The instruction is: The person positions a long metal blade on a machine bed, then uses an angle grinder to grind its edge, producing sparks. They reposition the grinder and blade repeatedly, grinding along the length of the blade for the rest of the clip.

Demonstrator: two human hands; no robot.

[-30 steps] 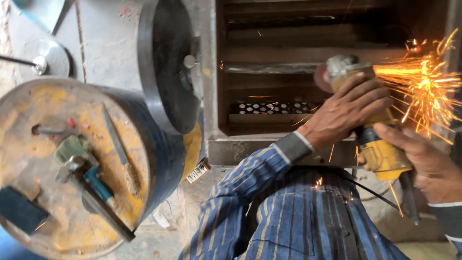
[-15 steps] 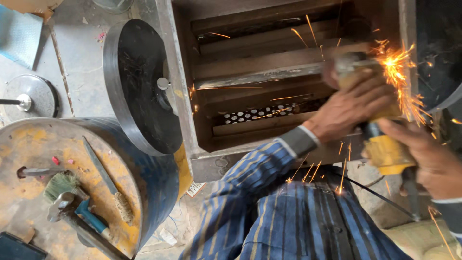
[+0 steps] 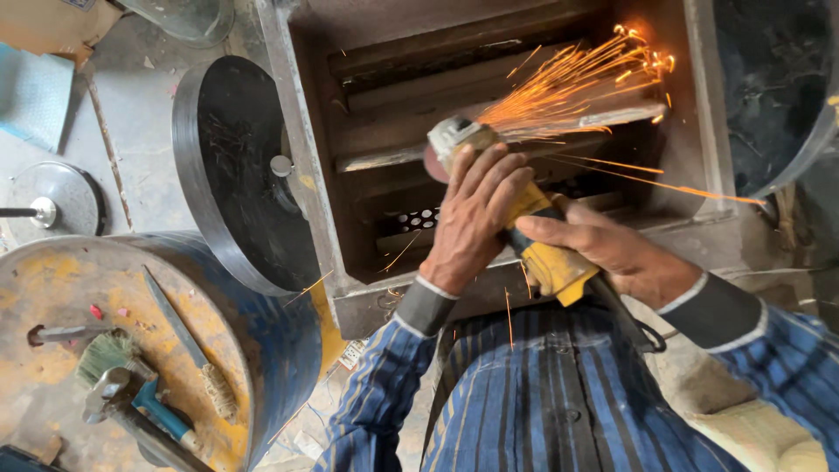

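My left hand (image 3: 473,218) wraps over the head of a yellow angle grinder (image 3: 548,253), and my right hand (image 3: 605,247) grips its rear body. The grinder's disc (image 3: 437,157) bears on a slat inside a grey metal frame box (image 3: 301,157). Orange sparks (image 3: 577,74) stream up and to the right across the box's dark interior. My blue striped sleeves and shirt fill the lower middle of the view.
A black round disc (image 3: 229,166) leans against the box's left side. A blue drum (image 3: 280,341) at lower left carries a brush (image 3: 105,354), a hammer (image 3: 122,404) and a file (image 3: 179,332) on its yellow-stained lid. A small round metal stand (image 3: 52,203) sits at far left.
The view has shifted, so the box and both hands now sit further left. The spark stream has swung from right of the grinder to up and right across the box.
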